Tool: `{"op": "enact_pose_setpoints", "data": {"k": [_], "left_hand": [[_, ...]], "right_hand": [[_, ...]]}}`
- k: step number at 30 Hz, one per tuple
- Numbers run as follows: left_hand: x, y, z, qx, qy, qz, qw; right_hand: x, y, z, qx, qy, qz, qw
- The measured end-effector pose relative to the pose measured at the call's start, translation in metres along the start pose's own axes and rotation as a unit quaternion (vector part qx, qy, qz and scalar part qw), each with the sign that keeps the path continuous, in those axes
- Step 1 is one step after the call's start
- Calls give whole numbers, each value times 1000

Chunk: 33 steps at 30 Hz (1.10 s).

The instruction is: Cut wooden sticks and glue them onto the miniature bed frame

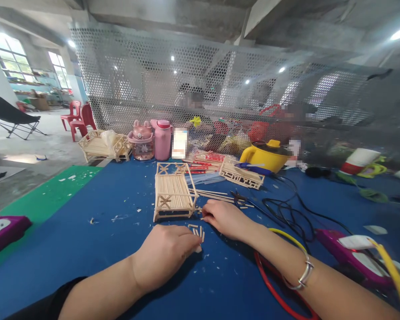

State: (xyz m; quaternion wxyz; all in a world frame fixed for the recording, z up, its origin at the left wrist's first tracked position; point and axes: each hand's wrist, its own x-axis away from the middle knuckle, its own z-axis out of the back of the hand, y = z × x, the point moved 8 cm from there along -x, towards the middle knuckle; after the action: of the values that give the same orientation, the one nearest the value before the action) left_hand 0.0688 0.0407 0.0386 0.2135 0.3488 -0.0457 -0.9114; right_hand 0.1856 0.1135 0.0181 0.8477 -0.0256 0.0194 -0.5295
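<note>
A small frame of pale wooden sticks, like a miniature bed with crossed end rails, stands on the blue table. My left hand lies in front of it, fingers curled together over a few short cut sticks; what its fingertips hold is mostly hidden. My right hand is just right of the frame's near corner. Its thumb and forefinger are pinched on a short stick piece, only the tip of which shows. Longer thin sticks lie behind that hand.
Another stick model sits near a yellow pot. Black cables and a red tube run at right by a purple power strip. A pink bottle and a perforated metal screen stand behind.
</note>
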Motion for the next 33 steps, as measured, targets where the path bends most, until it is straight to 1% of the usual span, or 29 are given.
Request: {"op": "enact_pose_setpoints", "data": {"k": [1, 3, 5, 7, 9, 10, 11, 12, 13, 15, 16, 17, 18, 19, 20, 22, 24, 25, 26, 27, 28, 29, 30, 31, 32, 33], "left_hand": [[0, -2, 1, -3, 7, 20, 1000], [0, -8, 4, -18, 13, 80, 997], [0, -17, 9, -38, 10, 149, 988], [1, -24, 13, -33, 9, 197, 980], [2, -30, 12, 21, 8, 224, 974], [2, -31, 10, 67, 10, 233, 970], [1, -32, 7, 122, 16, 242, 962], [1, -33, 3, 185, 23, 253, 949], [1, -34, -2, 249, 30, 271, 929], [1, -32, -15, 369, 33, 316, 873], [0, -30, -22, 419, 29, 336, 843], [-1, -26, -28, 459, 25, 350, 816], [-3, -22, -31, 491, 24, 357, 794], [-6, -18, -34, 515, 26, 357, 779], [-10, -14, -35, 536, 27, 349, 768], [-17, -8, -37, 572, 27, 333, 749], [-22, -3, -41, 602, 16, 325, 729], [-23, -2, -44, 611, 10, 326, 722], [-23, -3, -46, 613, 8, 332, 717], [-23, -5, -48, 612, 10, 341, 714], [-21, -8, -50, 609, 13, 351, 711], [-19, -11, -51, 606, 17, 361, 709], [-17, -15, -52, 605, 20, 370, 705], [-15, -17, -54, 606, 20, 376, 700], [-13, -20, -56, 609, 17, 379, 696], [-11, -21, -57, 613, 14, 381, 692]], "right_hand": [[0, 1, -1, -2, 0, -4, 1000], [1, 2, -1, -7, -1, -10, 1000], [5, 4, 2, -15, 4, -21, 1000], [12, 6, 7, -22, 12, -34, 999], [25, 2, 13, -53, 24, -43, 997], [32, -2, 15, -96, 32, -46, 994], [39, -7, 16, -162, 42, -49, 985], [47, -13, 16, -247, 51, -55, 966], [53, -18, 15, -340, 61, -63, 936], [63, -29, 11, -499, 85, -82, 858], [66, -34, 9, -553, 102, -90, 822], [69, -37, 8, -591, 121, -96, 792], [70, -39, 9, -615, 140, -99, 769], [71, -40, 10, -631, 156, -101, 753], [71, -40, 11, -640, 166, -102, 743], [71, -40, 13, -646, 177, -103, 735], [73, -37, 14, -643, 173, -105, 739], [75, -34, 14, -635, 164, -108, 747], [78, -30, 14, -617, 155, -111, 764], [82, -24, 15, -580, 150, -116, 792], [89, -14, 18, -520, 151, -127, 831], [97, -3, 21, -445, 154, -141, 871], [107, 11, 26, -344, 164, -160, 910], [117, 25, 28, -252, 165, -187, 935], [127, 39, 28, -189, 154, -208, 947], [135, 51, 26, -150, 135, -219, 955]]}}
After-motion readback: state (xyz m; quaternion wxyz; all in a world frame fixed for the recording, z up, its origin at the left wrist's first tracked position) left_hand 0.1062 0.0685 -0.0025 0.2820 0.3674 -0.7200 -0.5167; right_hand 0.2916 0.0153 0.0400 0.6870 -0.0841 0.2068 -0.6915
